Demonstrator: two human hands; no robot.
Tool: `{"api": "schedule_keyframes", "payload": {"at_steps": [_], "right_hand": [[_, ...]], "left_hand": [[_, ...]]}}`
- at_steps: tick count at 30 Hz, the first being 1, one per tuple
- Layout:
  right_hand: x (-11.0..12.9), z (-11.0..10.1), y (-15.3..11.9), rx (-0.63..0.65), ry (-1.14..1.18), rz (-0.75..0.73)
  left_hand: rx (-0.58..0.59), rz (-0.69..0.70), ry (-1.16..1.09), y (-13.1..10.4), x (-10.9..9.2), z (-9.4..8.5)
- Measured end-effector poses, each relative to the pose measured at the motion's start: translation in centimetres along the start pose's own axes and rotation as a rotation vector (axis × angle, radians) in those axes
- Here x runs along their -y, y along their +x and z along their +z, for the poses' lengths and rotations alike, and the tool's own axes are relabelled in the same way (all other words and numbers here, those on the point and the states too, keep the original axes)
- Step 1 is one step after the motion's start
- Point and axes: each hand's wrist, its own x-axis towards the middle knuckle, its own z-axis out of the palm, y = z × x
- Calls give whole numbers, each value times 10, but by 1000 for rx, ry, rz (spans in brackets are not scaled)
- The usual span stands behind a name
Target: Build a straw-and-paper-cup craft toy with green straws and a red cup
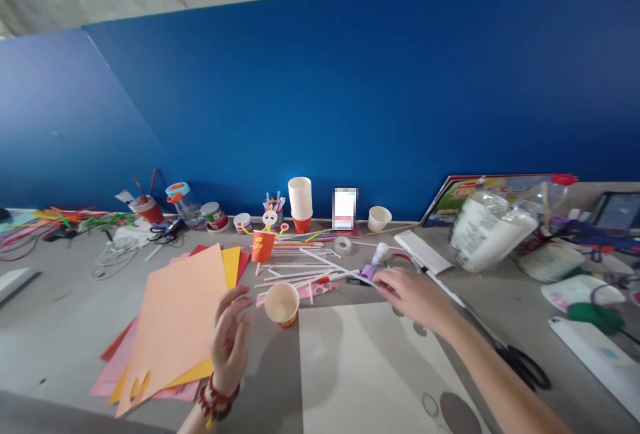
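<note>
My left hand hovers beside a paper cup, fingers apart and loosely curved, holding nothing. The cup stands upright with its mouth facing me. My right hand has its fingers bent together at the near end of a long thin white stick, which slants over a pile of other sticks. Close to those fingertips lie a purple piece and a small white-capped tube. A large white sheet with several cut holes spreads below the right hand.
Coloured paper sheets are stacked at left. Behind stand a red cup with a rabbit figure, stacked white cups, a phone and a tape roll. Black-handled scissors and a plastic-wrapped pack lie at right.
</note>
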Motion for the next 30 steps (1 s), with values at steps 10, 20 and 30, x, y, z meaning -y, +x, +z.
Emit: {"api": "schedule_keyframes", "payload": {"at_steps": [10,20,30], "right_hand": [[80,40,-63,244,670,-96],[59,54,-40,422,416,-206],[35,40,140,-14,-194,-46]], "left_hand": [[352,-422,-624,-7,-88,51],[207,-980,-1034,-1,-94,108],[382,-1072,-1057,-17,-84,126]]}}
